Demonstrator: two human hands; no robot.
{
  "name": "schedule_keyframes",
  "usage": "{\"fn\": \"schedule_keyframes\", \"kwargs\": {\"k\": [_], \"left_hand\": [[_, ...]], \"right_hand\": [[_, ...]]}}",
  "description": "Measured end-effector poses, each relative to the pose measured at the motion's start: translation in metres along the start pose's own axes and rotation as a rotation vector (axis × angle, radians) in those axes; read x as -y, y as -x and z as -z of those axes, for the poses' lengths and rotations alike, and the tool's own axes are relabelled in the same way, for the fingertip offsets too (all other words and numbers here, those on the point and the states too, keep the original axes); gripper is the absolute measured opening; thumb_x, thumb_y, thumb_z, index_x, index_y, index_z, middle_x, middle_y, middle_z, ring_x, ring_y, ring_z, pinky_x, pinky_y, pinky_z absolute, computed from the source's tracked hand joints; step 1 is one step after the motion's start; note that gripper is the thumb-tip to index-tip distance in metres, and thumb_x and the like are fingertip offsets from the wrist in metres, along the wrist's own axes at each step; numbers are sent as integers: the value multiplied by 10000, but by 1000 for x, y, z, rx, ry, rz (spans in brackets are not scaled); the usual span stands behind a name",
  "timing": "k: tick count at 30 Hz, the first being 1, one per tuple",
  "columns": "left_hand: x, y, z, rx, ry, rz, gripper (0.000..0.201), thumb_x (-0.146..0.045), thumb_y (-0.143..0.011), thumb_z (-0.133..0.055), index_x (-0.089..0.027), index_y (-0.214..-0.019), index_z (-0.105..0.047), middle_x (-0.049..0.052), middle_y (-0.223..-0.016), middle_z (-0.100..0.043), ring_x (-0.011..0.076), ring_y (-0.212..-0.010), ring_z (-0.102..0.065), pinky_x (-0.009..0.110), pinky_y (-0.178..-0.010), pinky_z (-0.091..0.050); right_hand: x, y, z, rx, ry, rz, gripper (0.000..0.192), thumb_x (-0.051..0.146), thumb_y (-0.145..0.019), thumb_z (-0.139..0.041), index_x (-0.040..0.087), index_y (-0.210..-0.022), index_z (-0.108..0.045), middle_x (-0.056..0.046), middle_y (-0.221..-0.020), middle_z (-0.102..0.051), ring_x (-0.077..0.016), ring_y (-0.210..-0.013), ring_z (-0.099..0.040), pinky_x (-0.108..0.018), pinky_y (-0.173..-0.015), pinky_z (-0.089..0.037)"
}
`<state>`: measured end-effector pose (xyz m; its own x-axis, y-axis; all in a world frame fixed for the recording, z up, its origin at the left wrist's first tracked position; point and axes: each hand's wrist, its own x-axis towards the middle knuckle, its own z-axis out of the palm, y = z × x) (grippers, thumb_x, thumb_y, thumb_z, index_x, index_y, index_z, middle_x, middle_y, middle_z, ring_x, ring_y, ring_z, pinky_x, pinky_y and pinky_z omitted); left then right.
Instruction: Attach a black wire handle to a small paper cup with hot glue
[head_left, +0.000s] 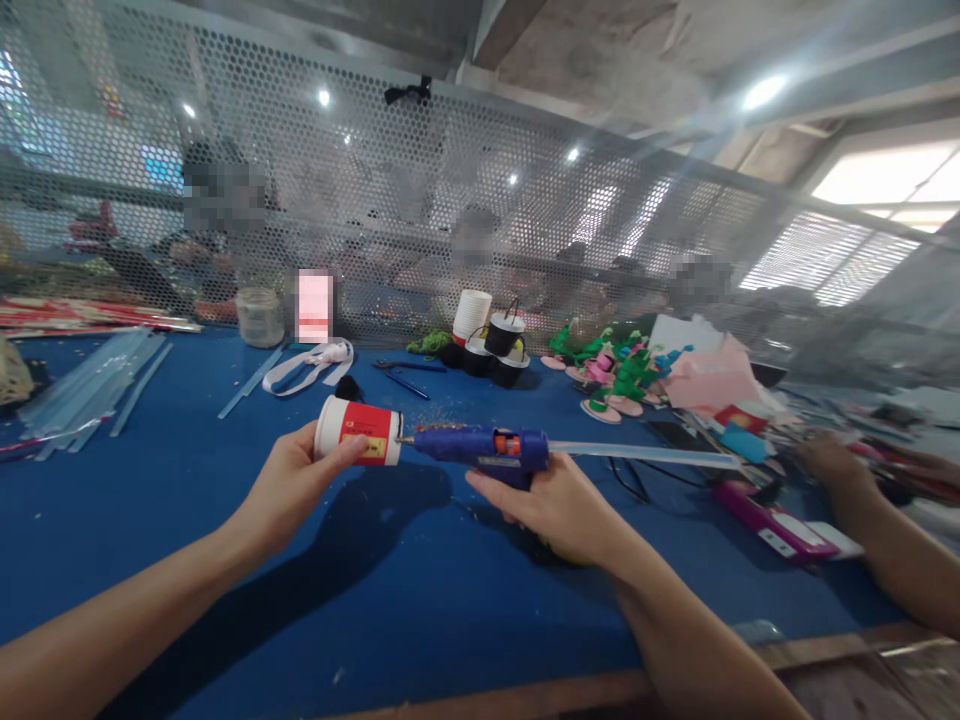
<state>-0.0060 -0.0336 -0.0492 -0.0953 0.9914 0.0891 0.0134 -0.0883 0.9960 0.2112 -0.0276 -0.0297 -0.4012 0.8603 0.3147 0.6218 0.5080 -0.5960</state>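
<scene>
My left hand (289, 475) is closed around a white paper cup (375, 433) with a red and yellow print. The cup lies on its side in the air, its base toward the right. In my right hand (562, 505) is a blue hot glue gun (457, 445), gripped by its handle. The gun's nozzle points left and meets or nearly meets the cup's base; I cannot tell whether they touch. A long translucent glue stick (645, 455) sticks out of the gun's back end.
Glue sticks (97, 385) lie at the left, near a glass jar (260, 317) and white ribbon (311, 366). Stacked cups (471, 318), black-wrapped cups (505, 334) and green craft plants (630, 375) stand behind. A magenta power strip (776, 522) and another person's hand (836, 465) are at right.
</scene>
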Motion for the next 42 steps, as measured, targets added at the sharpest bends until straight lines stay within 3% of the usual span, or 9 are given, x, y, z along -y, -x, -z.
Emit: {"fn": "schedule_keyframes", "kwargs": {"k": [11, 19, 22, 30, 42], "left_hand": [[1, -1, 1, 1, 1, 0, 246, -322, -609, -635, -162, -795, -632, 25, -769, -677, 137, -685, -589, 228, -636, -454], [-2, 1, 0, 5, 1, 3, 245, -320, -618, -630, -160, -803, -628, 25, -779, -675, 139, -701, -592, 224, -642, -451], [-2, 1, 0, 6, 8, 2, 254, -324, -620, -627, -157, -811, -626, 27, -785, -675, 142, -707, -590, 229, -648, -451], [-3, 2, -1, 3, -32, -5, 255, -324, -615, -632, -155, -806, -628, 35, -778, -675, 142, -688, -584, 228, -635, -450], [-2, 1, 1, -14, -44, -14, 275, -336, -599, -638, -159, -809, -633, 34, -775, -676, 146, -676, -587, 225, -616, -443]], "right_hand": [[-2, 1, 0, -14, -44, -54, 173, 325, -721, -497, 172, -680, -568, 49, -389, -461, -100, -390, -450, -215, -412, -366], [-1, 1, 1, 12, 32, -16, 201, 307, -718, -490, 182, -569, -539, 40, -371, -453, -111, -426, -471, -214, -417, -357], [-1, 1, 2, 38, 25, -24, 190, 320, -721, -494, 180, -608, -557, 44, -365, -447, -115, -423, -472, -220, -427, -363], [-3, 0, -2, -48, -21, -63, 189, 339, -722, -492, 172, -711, -580, 43, -379, -463, -119, -412, -472, -229, -432, -369], [1, 0, 0, -31, 28, 7, 191, 301, -708, -491, 191, -554, -520, 38, -384, -455, -119, -450, -481, -220, -424, -362]]}}
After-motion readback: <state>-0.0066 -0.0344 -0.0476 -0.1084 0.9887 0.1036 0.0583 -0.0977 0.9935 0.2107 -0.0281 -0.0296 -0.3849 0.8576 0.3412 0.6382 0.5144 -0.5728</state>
